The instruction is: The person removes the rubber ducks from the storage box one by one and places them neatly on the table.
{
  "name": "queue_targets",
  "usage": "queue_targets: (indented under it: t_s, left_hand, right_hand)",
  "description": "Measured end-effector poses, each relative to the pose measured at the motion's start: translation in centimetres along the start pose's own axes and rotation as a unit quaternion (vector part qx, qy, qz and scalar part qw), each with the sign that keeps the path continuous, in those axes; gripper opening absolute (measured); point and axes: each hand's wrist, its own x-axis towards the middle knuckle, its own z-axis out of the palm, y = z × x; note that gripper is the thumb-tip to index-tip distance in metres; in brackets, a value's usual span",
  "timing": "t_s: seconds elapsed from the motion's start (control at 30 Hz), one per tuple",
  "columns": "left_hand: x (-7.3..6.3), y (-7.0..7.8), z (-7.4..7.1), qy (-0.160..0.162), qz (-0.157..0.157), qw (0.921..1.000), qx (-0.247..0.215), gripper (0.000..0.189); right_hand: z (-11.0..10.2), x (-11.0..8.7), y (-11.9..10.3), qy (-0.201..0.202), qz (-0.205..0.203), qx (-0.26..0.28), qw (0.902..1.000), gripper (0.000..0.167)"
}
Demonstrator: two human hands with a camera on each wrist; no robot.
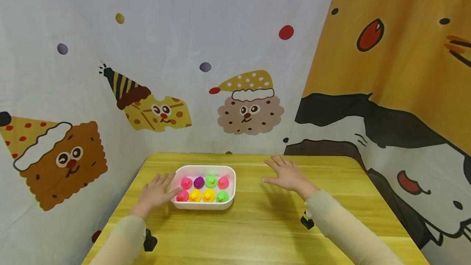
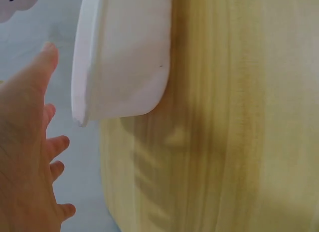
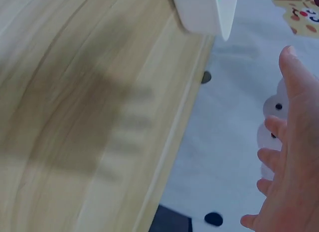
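We see the left grip [image 1: 156, 191] spread, hiding part of the left rim of the white tray [image 1: 204, 206] on the counter [image 1: 257, 228]; eight toy ducks [image 1: 208, 195] sit inside. The right grip [image 1: 288, 175] is spread too. The left wrist view crops the tray, whose wall hides the ducks.

booth-like nook, cartoon-print curtains [image 1: 239, 11]
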Motion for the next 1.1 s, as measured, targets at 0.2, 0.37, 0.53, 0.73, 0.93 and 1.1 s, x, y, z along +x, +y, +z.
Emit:
queue_targets:
  t_s: [0.2,0.37,0.53,0.73,0.93,1.1]
  left_hand:
    - [-0.1,-0.3,1.0,-0.013,-0.002,0.9999,0.009,0.088]
    - [-0.4,0.0,1.5,-0.030,-0.011,0.9995,-0.009,0.086]
    - [-0.6,0.3,1.7,-0.045,-0.024,0.9979,-0.040,0.092]
    - [-0.4,0.3,2.3,-0.050,-0.035,0.9961,-0.064,0.098]
    - [-0.2,0.7,2.5,-0.051,-0.043,0.9939,-0.087,0.101]
    - [-0.1,0.8,2.7,-0.044,-0.047,0.9920,-0.109,0.105]
  right_hand:
    - [0.0,1.2,-1.8,-0.028,-0.028,0.017,0.9991,0.076]
    - [0.3,2.2,-3.2,-0.044,-0.039,0.034,0.9977,0.082]
    - [0.9,3.3,-4.4,-0.052,-0.050,0.106,0.9918,0.077]
    - [1.6,4.4,-5.7,-0.059,-0.058,0.224,0.9710,0.068]
    - [2.0,5.2,-7.3,-0.080,-0.043,0.268,0.9590,0.063]
    - [2.2,6.1,-8.4,-0.109,-0.036,0.286,0.9515,0.056]
